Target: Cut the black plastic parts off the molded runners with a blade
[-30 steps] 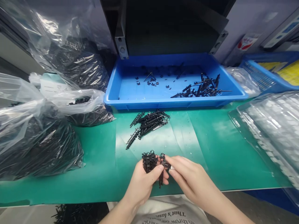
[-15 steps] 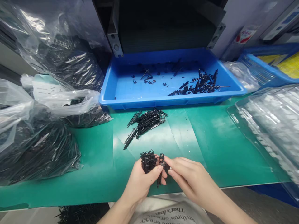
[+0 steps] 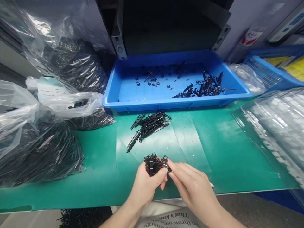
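My left hand (image 3: 148,182) is closed around a bunch of black plastic parts (image 3: 152,164) with small rings at their upper ends. At the bunch's right side, my right hand (image 3: 190,180) pinches a black piece (image 3: 165,163) between thumb and forefinger; the fingers partly cover it. Both hands meet just above the near edge of the green work mat. Beyond them lies a loose pile of similar black parts (image 3: 152,125), with toothed strips and rings showing.
A blue tray (image 3: 166,103) at the back holds scattered black bits and a heap of thin parts. Plastic bags (image 3: 40,152) of black parts crowd the left. Clear plastic trays (image 3: 280,133) stand at the right, below a blue basket (image 3: 268,71). Green mat (image 3: 220,148) covers the table.
The piece at my right fingertips has turned from hanging upright to lying closer against the bunch. My right hand has tilted slightly. The pile stays put.
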